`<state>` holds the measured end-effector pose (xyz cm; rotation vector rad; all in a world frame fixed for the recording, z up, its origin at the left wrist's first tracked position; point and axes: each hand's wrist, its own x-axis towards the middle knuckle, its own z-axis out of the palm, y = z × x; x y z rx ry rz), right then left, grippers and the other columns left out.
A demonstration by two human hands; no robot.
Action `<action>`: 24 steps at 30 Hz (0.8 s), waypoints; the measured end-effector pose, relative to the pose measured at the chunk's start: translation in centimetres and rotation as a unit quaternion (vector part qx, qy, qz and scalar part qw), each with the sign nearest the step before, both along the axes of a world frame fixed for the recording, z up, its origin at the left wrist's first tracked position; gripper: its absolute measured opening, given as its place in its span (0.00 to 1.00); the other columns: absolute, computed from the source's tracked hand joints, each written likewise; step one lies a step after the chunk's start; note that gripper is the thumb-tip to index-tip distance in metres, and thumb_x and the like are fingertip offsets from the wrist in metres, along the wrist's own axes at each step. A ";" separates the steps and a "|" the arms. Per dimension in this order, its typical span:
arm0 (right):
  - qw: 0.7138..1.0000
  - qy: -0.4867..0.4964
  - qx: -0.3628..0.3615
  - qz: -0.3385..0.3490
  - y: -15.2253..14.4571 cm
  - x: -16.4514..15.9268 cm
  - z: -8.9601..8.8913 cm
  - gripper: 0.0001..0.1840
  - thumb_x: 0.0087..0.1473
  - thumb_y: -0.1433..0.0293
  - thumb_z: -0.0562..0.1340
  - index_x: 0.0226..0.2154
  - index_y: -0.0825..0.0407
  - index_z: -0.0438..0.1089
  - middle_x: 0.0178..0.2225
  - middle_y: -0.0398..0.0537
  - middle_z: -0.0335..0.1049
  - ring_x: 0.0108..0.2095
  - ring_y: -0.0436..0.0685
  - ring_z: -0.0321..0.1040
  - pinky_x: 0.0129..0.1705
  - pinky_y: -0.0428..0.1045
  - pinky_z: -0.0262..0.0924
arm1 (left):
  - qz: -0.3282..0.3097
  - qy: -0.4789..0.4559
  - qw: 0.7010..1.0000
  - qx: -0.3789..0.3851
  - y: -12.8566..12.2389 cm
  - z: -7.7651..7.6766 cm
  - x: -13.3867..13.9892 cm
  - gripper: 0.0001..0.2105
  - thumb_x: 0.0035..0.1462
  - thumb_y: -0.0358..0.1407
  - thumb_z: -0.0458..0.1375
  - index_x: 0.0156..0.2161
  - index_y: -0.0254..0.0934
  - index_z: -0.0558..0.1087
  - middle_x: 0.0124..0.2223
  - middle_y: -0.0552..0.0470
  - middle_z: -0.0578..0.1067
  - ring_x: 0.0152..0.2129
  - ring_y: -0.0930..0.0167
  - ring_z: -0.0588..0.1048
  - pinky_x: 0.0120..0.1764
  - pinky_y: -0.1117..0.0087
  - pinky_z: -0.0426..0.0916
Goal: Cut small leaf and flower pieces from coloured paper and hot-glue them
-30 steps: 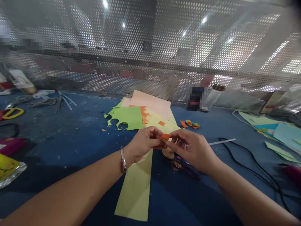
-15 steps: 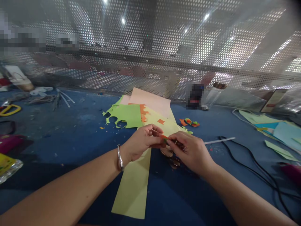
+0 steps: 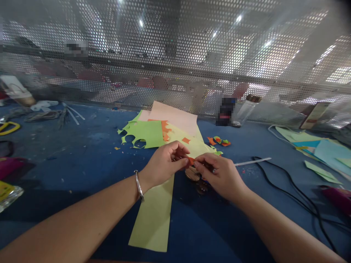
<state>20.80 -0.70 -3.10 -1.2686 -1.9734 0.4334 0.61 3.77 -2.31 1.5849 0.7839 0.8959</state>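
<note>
Between my two hands is a small piece of orange paper (image 3: 191, 161), pinched at the fingertips. My left hand (image 3: 167, 162) is closed on its left side, thumb and fingers together. On the other side my right hand (image 3: 219, 168) grips it the same way, its lower fingers curled and partly hidden. Below the fingers lies a round brownish disc (image 3: 192, 174), with small dark shiny bits (image 3: 202, 187) beside it. Under my left wrist runs a long pale yellow paper strip (image 3: 153, 219). Just beyond my hands lies a green paper sheet (image 3: 148, 133) with round cut-outs.
Pink paper (image 3: 175, 115) lies behind the green sheet. Small orange and green paper pieces (image 3: 218, 141) sit right of it. A black cable (image 3: 290, 190) and coloured sheets (image 3: 326, 149) lie right. Yellow-handled scissors (image 3: 11, 128) lie far left. A perforated metal screen (image 3: 175, 54) stands behind.
The orange paper has turned between my fingers: more orange shows now and the green bit seen before is out of sight. The whole view has shifted slightly.
</note>
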 end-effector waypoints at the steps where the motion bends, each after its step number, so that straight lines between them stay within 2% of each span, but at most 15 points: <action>1: 1.000 0.001 -0.003 0.000 0.0 0.0 0.0 0.10 0.65 0.66 0.60 0.35 0.51 0.75 0.30 0.44 0.75 0.31 0.53 0.70 0.33 0.48 0.60 | 0.007 0.008 1.000 0.012 0.0 0.1 0.0 0.07 0.56 0.33 0.65 0.39 0.36 0.71 0.33 0.53 0.76 0.30 0.72 0.76 0.35 0.71 0.70; 5: 1.000 0.008 -0.006 -0.002 0.0 -0.1 -0.1 0.12 0.65 0.63 0.60 0.35 0.50 0.76 0.30 0.43 0.75 0.30 0.52 0.69 0.32 0.47 0.59 | 0.019 0.033 0.998 0.044 -0.1 0.2 -0.1 0.06 0.58 0.33 0.63 0.39 0.37 0.72 0.34 0.53 0.76 0.30 0.72 0.75 0.35 0.71 0.69; 13: 0.999 0.044 -0.011 -0.008 0.1 0.0 -0.3 0.11 0.63 0.63 0.61 0.34 0.51 0.75 0.29 0.44 0.75 0.28 0.52 0.70 0.30 0.47 0.61 | -0.016 0.015 0.998 0.064 -0.2 0.3 0.0 0.05 0.59 0.34 0.63 0.38 0.36 0.72 0.32 0.53 0.75 0.29 0.73 0.73 0.34 0.71 0.68; 21: 0.994 0.094 -0.063 -0.006 -0.2 -0.1 -0.4 0.12 0.62 0.60 0.63 0.36 0.51 0.75 0.28 0.44 0.74 0.23 0.51 0.66 0.27 0.47 0.61 | -0.056 -0.007 0.998 0.039 0.0 0.1 -0.2 0.06 0.60 0.35 0.63 0.40 0.36 0.72 0.34 0.52 0.74 0.31 0.73 0.73 0.36 0.70 0.69; 24: 0.995 0.092 -0.047 -0.005 -0.2 -0.3 -0.4 0.12 0.62 0.61 0.63 0.34 0.52 0.75 0.28 0.44 0.73 0.24 0.51 0.66 0.27 0.47 0.62 | -0.046 -0.010 0.998 0.038 -0.1 0.0 -0.1 0.07 0.59 0.35 0.64 0.41 0.36 0.72 0.35 0.52 0.74 0.32 0.72 0.74 0.37 0.70 0.69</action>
